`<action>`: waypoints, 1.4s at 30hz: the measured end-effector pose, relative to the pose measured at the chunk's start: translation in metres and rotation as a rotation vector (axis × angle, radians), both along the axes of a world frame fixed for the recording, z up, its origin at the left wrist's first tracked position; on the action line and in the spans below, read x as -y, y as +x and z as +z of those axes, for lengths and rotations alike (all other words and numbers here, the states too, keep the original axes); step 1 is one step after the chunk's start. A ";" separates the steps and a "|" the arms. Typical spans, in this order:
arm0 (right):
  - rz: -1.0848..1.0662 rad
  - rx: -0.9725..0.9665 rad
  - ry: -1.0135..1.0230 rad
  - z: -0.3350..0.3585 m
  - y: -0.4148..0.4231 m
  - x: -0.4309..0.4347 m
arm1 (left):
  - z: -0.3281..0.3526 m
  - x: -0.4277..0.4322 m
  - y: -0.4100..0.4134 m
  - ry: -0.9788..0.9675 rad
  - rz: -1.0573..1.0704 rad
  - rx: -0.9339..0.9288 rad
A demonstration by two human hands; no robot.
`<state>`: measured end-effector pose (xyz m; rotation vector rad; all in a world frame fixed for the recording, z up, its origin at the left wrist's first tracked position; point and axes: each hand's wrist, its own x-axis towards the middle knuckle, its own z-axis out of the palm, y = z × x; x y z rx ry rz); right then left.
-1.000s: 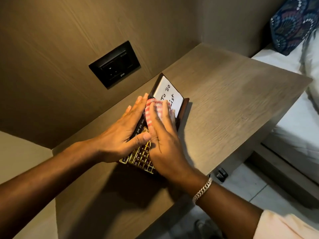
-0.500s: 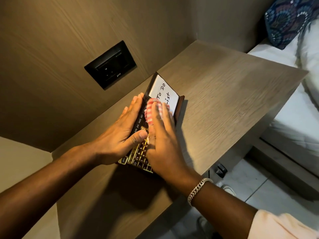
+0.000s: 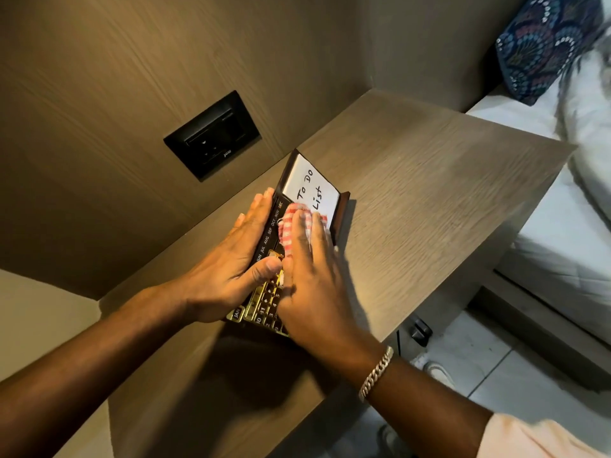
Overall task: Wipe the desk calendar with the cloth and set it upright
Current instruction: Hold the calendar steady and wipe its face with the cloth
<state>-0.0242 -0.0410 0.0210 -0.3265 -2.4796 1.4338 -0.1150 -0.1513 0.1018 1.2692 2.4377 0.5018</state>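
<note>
The dark desk calendar (image 3: 269, 229) lies flat on the wooden table (image 3: 429, 200), with gold date tiles at its near end and a white "To Do List" pad (image 3: 310, 186) at its far end. My left hand (image 3: 231, 262) lies flat along the calendar's left edge, thumb across the tiles, holding it down. My right hand (image 3: 310, 279) presses a red-and-white checked cloth (image 3: 292, 223) onto the middle of the calendar, just below the pad. Most of the cloth is hidden under my fingers.
A black wall socket (image 3: 213, 135) sits in the wood panel behind the table. A bed with white sheets (image 3: 568, 226) and a patterned blue pillow (image 3: 542, 44) lies to the right. The table's front edge drops to a tiled floor (image 3: 479, 365).
My right hand and the cloth shifted slightly back toward me along the calendar, then sit near the pad's lower edge. The left hand keeps its hold.
</note>
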 end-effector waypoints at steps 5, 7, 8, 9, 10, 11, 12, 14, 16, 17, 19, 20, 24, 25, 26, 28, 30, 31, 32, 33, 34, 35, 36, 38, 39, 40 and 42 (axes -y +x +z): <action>0.108 -0.189 -0.180 0.003 0.010 0.008 | 0.002 -0.001 0.002 0.010 -0.002 0.013; 0.118 -0.199 -0.161 0.006 0.003 -0.001 | 0.002 -0.002 0.001 0.010 -0.004 0.010; 0.109 -0.189 -0.125 0.007 -0.001 -0.005 | 0.001 -0.002 0.000 0.007 -0.006 -0.003; 0.091 -0.170 -0.082 0.007 -0.005 -0.010 | 0.001 -0.002 -0.001 0.002 -0.006 -0.015; 0.073 -0.133 -0.042 0.007 -0.008 -0.015 | 0.000 -0.001 -0.001 -0.005 -0.003 -0.025; 0.062 -0.082 -0.010 0.007 -0.010 -0.018 | -0.001 0.000 -0.002 -0.014 0.000 -0.033; 0.057 -0.034 0.012 0.006 -0.010 -0.018 | -0.001 0.001 -0.003 -0.023 0.002 -0.041; 0.058 0.000 0.022 0.005 -0.002 -0.013 | -0.001 0.000 -0.003 -0.033 -0.001 -0.051; 0.083 -0.065 -0.028 0.005 0.008 -0.006 | 0.000 -0.001 -0.003 -0.030 -0.007 -0.058; 0.108 -0.107 -0.049 0.006 0.012 -0.004 | 0.000 -0.001 -0.004 -0.028 -0.014 -0.063; 0.162 -0.146 -0.045 0.007 0.012 -0.007 | -0.001 -0.001 -0.004 -0.022 -0.029 -0.060; 0.180 -0.150 -0.019 0.008 0.008 -0.011 | -0.001 -0.001 -0.004 -0.017 -0.031 -0.056; 0.125 -0.071 0.105 0.005 -0.005 -0.026 | -0.003 -0.002 -0.006 -0.013 -0.023 -0.059; 0.100 -0.031 0.117 0.003 -0.005 -0.026 | -0.003 -0.002 -0.006 -0.018 -0.017 -0.058; 0.087 -0.003 0.116 0.002 -0.004 -0.024 | -0.003 -0.002 -0.006 -0.022 -0.012 -0.060; 0.092 -0.015 0.078 0.001 0.003 -0.016 | -0.003 -0.003 -0.005 -0.025 -0.010 -0.063; 0.132 -0.098 0.008 0.004 0.009 -0.011 | -0.001 -0.005 -0.004 -0.017 -0.012 -0.063; 0.155 -0.129 -0.013 0.006 0.010 -0.011 | -0.001 -0.005 -0.004 -0.012 -0.013 -0.055; 0.176 -0.145 -0.015 0.007 0.009 -0.015 | -0.001 -0.005 -0.003 -0.006 -0.016 -0.044; 0.194 -0.149 0.002 0.009 0.005 -0.019 | -0.001 -0.005 -0.003 0.000 -0.017 -0.032; 0.206 -0.144 0.033 0.009 0.001 -0.023 | -0.001 -0.004 -0.003 0.003 -0.016 -0.022; 0.203 -0.131 0.069 0.010 -0.003 -0.027 | -0.002 -0.004 -0.003 0.005 -0.013 -0.019; 0.180 -0.107 0.095 0.009 -0.006 -0.029 | -0.002 -0.004 -0.004 0.004 -0.007 -0.020; 0.120 -0.024 0.101 0.007 -0.008 -0.032 | -0.004 -0.004 -0.004 -0.002 0.008 -0.025; 0.105 0.014 0.099 0.006 -0.007 -0.030 | -0.004 -0.004 -0.004 -0.006 0.013 -0.028; 0.100 0.037 0.090 0.005 -0.003 -0.027 | -0.004 -0.004 -0.003 -0.010 0.014 -0.029; 0.112 -0.002 0.020 0.006 0.004 -0.019 | -0.002 -0.004 -0.003 -0.015 0.012 -0.032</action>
